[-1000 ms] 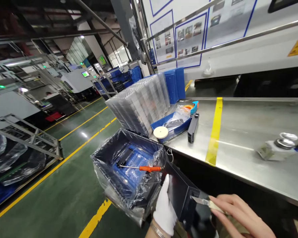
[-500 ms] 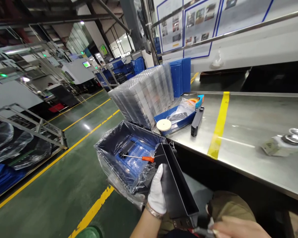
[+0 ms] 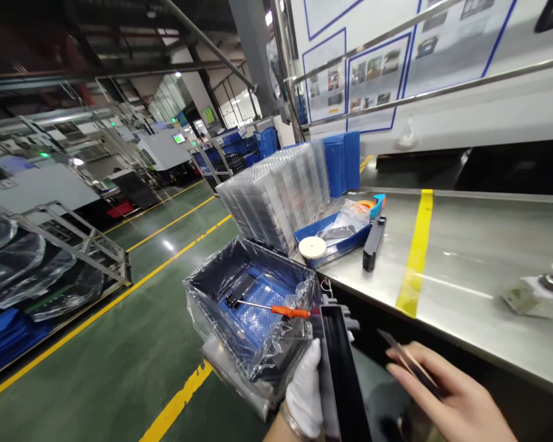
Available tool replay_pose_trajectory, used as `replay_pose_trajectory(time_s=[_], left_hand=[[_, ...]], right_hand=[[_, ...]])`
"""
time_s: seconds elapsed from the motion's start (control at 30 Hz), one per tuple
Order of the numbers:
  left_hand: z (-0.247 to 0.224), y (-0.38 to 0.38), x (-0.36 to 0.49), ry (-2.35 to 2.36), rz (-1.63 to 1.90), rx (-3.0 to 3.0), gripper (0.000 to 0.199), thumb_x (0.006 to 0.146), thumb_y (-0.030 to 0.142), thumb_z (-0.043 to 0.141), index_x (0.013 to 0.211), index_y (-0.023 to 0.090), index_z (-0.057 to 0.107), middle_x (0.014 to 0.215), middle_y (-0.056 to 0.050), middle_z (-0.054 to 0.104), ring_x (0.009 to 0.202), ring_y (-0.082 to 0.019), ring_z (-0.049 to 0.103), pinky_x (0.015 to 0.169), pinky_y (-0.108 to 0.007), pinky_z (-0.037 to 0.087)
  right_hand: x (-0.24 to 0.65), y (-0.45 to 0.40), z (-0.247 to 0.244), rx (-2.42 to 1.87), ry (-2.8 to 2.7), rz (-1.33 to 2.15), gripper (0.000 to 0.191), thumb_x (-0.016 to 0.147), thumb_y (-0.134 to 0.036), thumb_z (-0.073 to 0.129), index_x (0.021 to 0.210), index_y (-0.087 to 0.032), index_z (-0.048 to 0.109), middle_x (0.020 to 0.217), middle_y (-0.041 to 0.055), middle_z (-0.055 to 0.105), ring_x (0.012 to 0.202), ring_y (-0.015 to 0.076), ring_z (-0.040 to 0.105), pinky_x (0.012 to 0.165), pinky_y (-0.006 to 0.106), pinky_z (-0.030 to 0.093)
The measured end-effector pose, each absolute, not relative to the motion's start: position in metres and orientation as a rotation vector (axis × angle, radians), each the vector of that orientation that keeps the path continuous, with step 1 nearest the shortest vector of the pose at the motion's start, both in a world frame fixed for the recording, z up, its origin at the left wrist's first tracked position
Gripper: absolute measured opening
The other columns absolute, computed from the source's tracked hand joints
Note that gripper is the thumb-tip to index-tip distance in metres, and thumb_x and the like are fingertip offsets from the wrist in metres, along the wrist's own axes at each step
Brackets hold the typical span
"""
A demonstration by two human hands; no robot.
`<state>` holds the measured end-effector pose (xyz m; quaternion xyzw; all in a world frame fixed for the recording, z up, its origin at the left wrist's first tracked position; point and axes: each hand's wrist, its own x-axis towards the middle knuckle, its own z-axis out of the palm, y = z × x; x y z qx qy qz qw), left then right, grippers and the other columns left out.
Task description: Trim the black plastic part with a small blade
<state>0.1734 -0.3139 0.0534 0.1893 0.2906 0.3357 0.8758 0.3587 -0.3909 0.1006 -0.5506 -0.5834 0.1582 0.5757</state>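
My left hand [image 3: 305, 387], in a white glove, grips a long black channel-shaped part [image 3: 335, 337] along its side. Grey fingertips of the glove show beyond its far side. The part's open hollow faces up, and its near end runs out of view. My right hand [image 3: 451, 390] is bare and pinches a thin, dark, blade-like tool [image 3: 391, 340], to the right of the part and apart from it. Just past my left hand, a screwdriver [image 3: 289, 312] with an orange handle lies over a plastic-lined bin [image 3: 212, 313]. Inside the bin is a small black piece [image 3: 240, 291] on blue bubble wrap.
On the steel table [image 3: 465, 245] lie a black bar [image 3: 374, 244], a blue tray [image 3: 338, 244] with a bag and tape, a cream disc [image 3: 312, 247] and a metal-topped container [image 3: 539, 294]. Clear plastic trays [image 3: 276, 190] stand stacked behind. Green floor [image 3: 156, 344] stretches left.
The black part has turned to point more straight ahead. My right hand has risen from the part's near end and moved right with the thin tool. The view has tilted up slightly.
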Motion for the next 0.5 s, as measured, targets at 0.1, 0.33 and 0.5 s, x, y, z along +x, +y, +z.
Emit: replay_pose_trajectory(time_s=[0.1, 0.33, 0.5], left_hand=[[0.050, -0.325, 0.185, 0.536, 0.679, 0.430, 0.063, 0.062, 0.065, 0.085, 0.102, 0.017, 0.078, 0.112, -0.010, 0.076, 0.121, -0.028, 0.063, 0.111, -0.034, 0.042], [0.092, -0.313, 0.184, 0.439, 0.398, 0.448, 0.055, 0.071, 0.064, 0.076, 0.090, 0.012, 0.077, 0.097, -0.011, 0.077, 0.111, -0.030, 0.065, 0.111, -0.039, 0.040], [0.092, -0.307, 0.175, 0.565, 0.351, 0.457, 0.037, 0.078, 0.052, 0.070, 0.085, 0.015, 0.073, 0.100, -0.008, 0.076, 0.115, -0.031, 0.064, 0.113, -0.044, 0.039]], right_hand=[[0.347, -0.368, 0.100, -1.229, -1.331, 0.299, 0.023, 0.093, -0.039, 0.066, 0.076, -0.024, 0.064, 0.068, -0.0021, 0.064, 0.058, 0.0117, 0.063, 0.057, 0.015, 0.052], [0.338, -0.376, 0.119, -1.183, -1.536, 0.362, 0.018, 0.098, -0.031, 0.060, 0.080, -0.025, 0.060, 0.069, -0.0029, 0.060, 0.057, 0.0106, 0.059, 0.055, 0.016, 0.051], [0.378, -0.371, 0.154, -1.146, -1.917, -0.018, 0.019, 0.102, -0.034, 0.050, 0.107, -0.030, 0.068, 0.088, -0.0007, 0.076, 0.075, 0.0134, 0.075, 0.065, 0.012, 0.057]])
